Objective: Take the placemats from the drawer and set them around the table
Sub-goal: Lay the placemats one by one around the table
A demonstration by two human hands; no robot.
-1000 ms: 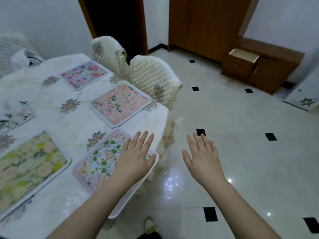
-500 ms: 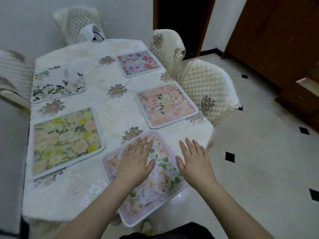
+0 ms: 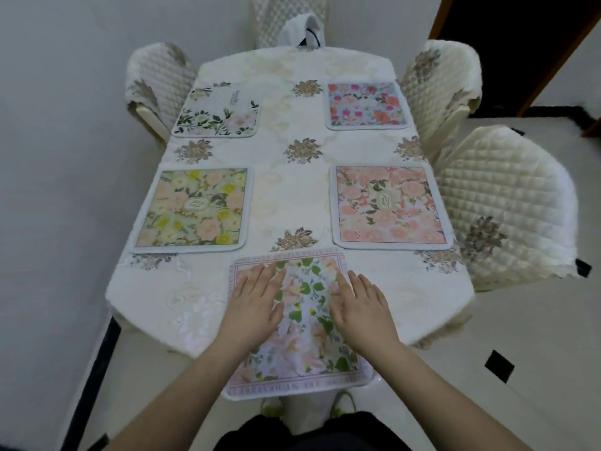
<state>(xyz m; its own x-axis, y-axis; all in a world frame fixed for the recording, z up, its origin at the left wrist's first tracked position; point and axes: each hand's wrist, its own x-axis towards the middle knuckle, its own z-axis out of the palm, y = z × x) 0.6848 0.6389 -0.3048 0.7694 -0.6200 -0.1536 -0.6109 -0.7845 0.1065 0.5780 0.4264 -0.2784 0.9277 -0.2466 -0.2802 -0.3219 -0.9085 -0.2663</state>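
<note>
Several floral placemats lie on the table point(image 3: 286, 196) with its cream cloth. The nearest one, a pink-bordered placemat with green leaves point(image 3: 300, 323), sits at the near end and overhangs the table's edge toward me. My left hand point(image 3: 255, 301) lies flat on its left half, fingers straight. My right hand point(image 3: 362, 304) lies flat on its right half. A yellow-flowered placemat point(image 3: 195, 209) is at the left, a peach placemat point(image 3: 388, 206) at the right, a white-and-green placemat point(image 3: 219, 112) at the far left and a red-flowered placemat point(image 3: 367, 105) at the far right.
Quilted cream chairs stand around the table: one chair at the near right point(image 3: 507, 209), one chair at the far right point(image 3: 439, 86), one chair at the far left point(image 3: 156, 86) and one chair at the far end point(image 3: 286, 17). A grey wall runs along the left. A dark doorway point(image 3: 514, 43) is at the upper right.
My view has swung left until it faces the table squarely. Both hands now rest on the near placemat; a second ago only the left hand was over it and the right was above the floor.
</note>
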